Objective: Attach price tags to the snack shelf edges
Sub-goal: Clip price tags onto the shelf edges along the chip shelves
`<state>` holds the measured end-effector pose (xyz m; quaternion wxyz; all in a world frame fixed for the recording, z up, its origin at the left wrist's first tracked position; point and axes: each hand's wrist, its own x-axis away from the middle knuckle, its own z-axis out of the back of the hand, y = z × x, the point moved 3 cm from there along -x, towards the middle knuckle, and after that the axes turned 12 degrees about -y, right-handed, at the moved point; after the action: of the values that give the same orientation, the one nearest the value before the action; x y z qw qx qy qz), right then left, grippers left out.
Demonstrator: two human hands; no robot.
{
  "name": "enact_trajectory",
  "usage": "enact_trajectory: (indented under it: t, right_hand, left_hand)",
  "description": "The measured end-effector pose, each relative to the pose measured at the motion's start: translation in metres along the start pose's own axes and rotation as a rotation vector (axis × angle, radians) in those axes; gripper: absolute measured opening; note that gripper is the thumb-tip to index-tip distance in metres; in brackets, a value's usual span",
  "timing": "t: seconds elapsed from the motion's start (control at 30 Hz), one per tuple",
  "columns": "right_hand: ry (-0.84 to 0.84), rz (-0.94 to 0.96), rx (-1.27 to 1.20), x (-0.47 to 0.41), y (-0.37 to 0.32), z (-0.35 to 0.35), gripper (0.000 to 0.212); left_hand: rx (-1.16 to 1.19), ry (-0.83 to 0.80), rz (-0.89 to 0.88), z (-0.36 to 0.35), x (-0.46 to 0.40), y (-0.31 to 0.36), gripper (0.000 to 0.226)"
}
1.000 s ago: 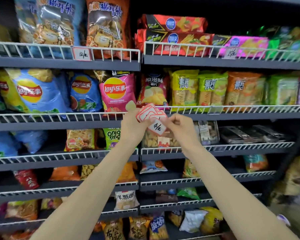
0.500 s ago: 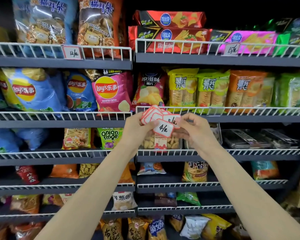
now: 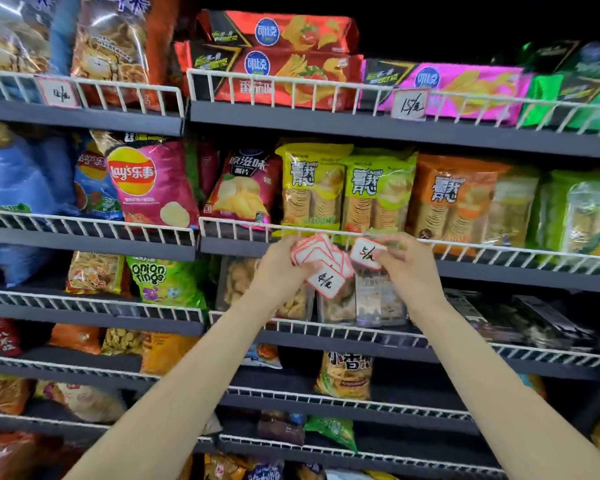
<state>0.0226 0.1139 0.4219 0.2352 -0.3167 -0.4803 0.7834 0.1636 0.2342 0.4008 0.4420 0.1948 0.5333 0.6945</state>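
My left hand [image 3: 279, 268] grips a fanned stack of white price tags with red borders [image 3: 321, 258]; the lowest tag in the fan reads 4 [image 3: 325, 281]. My right hand [image 3: 407, 263] pinches a single price tag marked 5 [image 3: 367, 253], pulled just clear of the stack. Both hands hover right below the white wire rail of the second shelf [image 3: 465, 244], in front of the yellow-green cracker bags [image 3: 378, 192]. Two tags hang on the top shelf rail: one at the left [image 3: 58, 93], one at the right [image 3: 409, 105].
Dark metal shelves with white wire rails fill the view, several tiers high. Lay's chip bags [image 3: 149, 181] stand on the second shelf at left, an onion rings bag [image 3: 160, 280] below them, red chip boxes [image 3: 278, 60] on top, clear snack tubs [image 3: 340, 299] behind my hands.
My right hand has pulled the tag marked 5 out of the stack and to the right. The view has moved closer to the shelves and shifted right.
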Motion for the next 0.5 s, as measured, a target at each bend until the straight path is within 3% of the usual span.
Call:
enact_trajectory:
  t: [0.3,0.5]
  right_hand:
    - [0.089,0.137,0.2,-0.04,0.023,0.04,0.008]
    - [0.057,0.257,0.378,-0.052,0.022,0.046,0.005]
  left_hand:
    - [-0.234,-0.23,0.079,-0.062,-0.049,0.008,0.066]
    - [-0.151,-0.239,0.079,-0.076,-0.058,0.015,0.067]
